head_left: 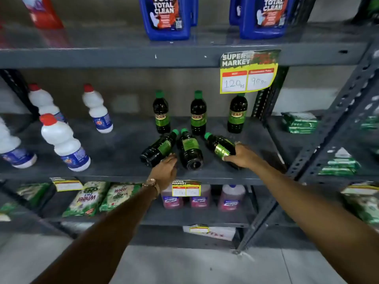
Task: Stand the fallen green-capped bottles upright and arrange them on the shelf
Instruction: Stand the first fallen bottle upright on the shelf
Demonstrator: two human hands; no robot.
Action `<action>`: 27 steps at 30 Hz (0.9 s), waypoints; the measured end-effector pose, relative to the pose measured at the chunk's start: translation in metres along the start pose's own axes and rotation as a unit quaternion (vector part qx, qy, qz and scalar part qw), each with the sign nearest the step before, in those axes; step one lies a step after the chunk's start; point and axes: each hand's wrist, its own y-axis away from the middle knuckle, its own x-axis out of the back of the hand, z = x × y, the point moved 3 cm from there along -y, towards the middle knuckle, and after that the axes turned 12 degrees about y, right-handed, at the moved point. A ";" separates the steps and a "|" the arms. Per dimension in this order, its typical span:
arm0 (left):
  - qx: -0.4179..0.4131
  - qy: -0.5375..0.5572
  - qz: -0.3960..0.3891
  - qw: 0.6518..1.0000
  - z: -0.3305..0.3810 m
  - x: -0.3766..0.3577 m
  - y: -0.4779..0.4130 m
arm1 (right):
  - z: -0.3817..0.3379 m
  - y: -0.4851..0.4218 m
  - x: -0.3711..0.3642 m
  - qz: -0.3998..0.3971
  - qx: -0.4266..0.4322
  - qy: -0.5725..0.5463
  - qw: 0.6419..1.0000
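Three green-capped bottles are lying on their sides on the middle shelf, caps pointing roughly toward 12 o'clock: the left fallen bottle, the middle fallen bottle and the right fallen bottle. The left and middle ones are touching near the necks. Right behind them, three more of the same bottles stand upright in a row.

The left hand is resting against the base end of the left fallen bottle, fingers curled on it but not fully wrapped as far as I can see. The right hand is clamped around the lower half of the right fallen bottle, at about 3 o'clock from the middle one.

Further out at 9 o'clock are white bottles with red caps, and a yellow price tag hangs at 1 o'clock.
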 end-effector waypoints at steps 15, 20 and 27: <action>-0.013 -0.011 0.030 0.999 -0.016 -0.027 -0.025 | 0.002 -0.021 0.000 0.078 -0.053 -0.143 0.985; -0.027 -0.020 0.047 0.998 -0.017 -0.029 -0.027 | 0.003 -0.016 -0.003 0.266 -0.050 -0.331 0.904; -0.030 -0.029 0.059 0.997 -0.016 -0.028 -0.027 | -0.003 -0.025 -0.008 0.331 -0.056 -0.413 0.847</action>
